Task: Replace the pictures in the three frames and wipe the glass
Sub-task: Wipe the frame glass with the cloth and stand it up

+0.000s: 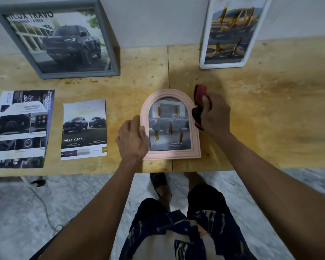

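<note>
We see the left hand (132,138) resting, fingers relaxed, on the pink frame's (195,147) left edge; the right hand (215,114) grips a red cloth (201,91), seemingly just beside it.

We see a plywood surface (251,119), yellowish, matt and stained. The arched pink frame (195,147) looks like smooth matt plastic around glossy, smeared glass (169,113). The red-and-black cloth (200,94) looks soft; the loose pages (83,128) are printed paper.
</note>
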`<action>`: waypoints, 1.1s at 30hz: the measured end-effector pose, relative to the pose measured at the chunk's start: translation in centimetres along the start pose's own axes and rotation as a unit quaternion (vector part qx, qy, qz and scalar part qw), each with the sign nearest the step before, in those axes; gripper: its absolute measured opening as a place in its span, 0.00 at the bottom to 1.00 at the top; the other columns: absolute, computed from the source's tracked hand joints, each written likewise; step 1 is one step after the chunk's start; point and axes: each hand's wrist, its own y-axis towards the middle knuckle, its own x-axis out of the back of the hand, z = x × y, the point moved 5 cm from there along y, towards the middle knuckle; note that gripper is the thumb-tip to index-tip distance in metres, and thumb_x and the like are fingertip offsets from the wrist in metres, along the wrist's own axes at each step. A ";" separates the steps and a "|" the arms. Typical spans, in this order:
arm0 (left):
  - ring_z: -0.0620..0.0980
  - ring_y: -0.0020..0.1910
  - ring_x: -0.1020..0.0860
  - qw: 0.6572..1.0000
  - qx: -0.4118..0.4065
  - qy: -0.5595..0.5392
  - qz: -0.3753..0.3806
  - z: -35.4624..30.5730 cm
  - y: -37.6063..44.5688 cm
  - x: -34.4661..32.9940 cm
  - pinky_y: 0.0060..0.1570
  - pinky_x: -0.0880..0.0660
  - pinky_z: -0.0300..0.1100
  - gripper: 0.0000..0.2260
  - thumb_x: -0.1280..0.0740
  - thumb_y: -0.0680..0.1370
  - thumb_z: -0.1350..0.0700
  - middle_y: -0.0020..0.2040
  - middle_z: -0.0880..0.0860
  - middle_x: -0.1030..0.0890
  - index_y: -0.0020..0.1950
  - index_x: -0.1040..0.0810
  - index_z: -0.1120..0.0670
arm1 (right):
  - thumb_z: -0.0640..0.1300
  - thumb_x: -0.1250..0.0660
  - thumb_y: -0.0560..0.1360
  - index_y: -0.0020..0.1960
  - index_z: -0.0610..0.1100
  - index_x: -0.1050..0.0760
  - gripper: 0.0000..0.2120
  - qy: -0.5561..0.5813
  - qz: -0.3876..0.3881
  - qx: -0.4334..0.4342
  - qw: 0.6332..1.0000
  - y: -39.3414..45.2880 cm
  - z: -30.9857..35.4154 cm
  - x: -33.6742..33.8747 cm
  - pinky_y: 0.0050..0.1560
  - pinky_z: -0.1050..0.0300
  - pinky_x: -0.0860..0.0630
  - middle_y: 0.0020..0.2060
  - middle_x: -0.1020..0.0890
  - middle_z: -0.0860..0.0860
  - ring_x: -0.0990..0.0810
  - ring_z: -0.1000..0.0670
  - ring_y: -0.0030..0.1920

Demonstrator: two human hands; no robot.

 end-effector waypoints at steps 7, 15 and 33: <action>0.59 0.72 0.37 0.993 -0.058 0.101 0.010 0.6 0.5 -1.9 0.68 0.38 0.60 0.21 0.49 0.85 0.46 0.75 0.55 0.36 0.78 0.40 0.45 | 0.42 0.42 0.81 0.65 0.39 0.26 0.15 -0.153 0.103 0.191 0.964 -0.5 1.8 -4.9 0.56 0.45 0.28 0.61 0.24 0.41 0.28 0.38 0.57; 0.59 0.77 0.43 0.990 -0.032 0.134 0.028 1.4 0.4 -2.7 0.70 0.45 0.69 0.22 0.53 0.85 0.44 0.80 0.52 0.42 0.80 0.48 0.39 | 0.50 0.44 0.78 0.73 0.43 0.33 0.25 -0.332 0.163 0.267 0.890 -1.8 -0.3 -8.1 0.65 0.44 0.40 0.76 0.36 0.47 0.40 0.42 0.74; 0.56 0.79 0.49 0.996 -0.007 0.085 0.034 1.7 0.8 -3.2 0.73 0.53 0.68 0.22 0.54 0.85 0.42 0.81 0.49 0.46 0.80 0.50 0.35 | 0.40 0.35 0.73 0.66 0.40 0.27 0.22 -0.218 0.278 0.278 0.893 -1.8 4.6 -13.6 0.58 0.43 0.28 0.65 0.26 0.44 0.31 0.38 0.62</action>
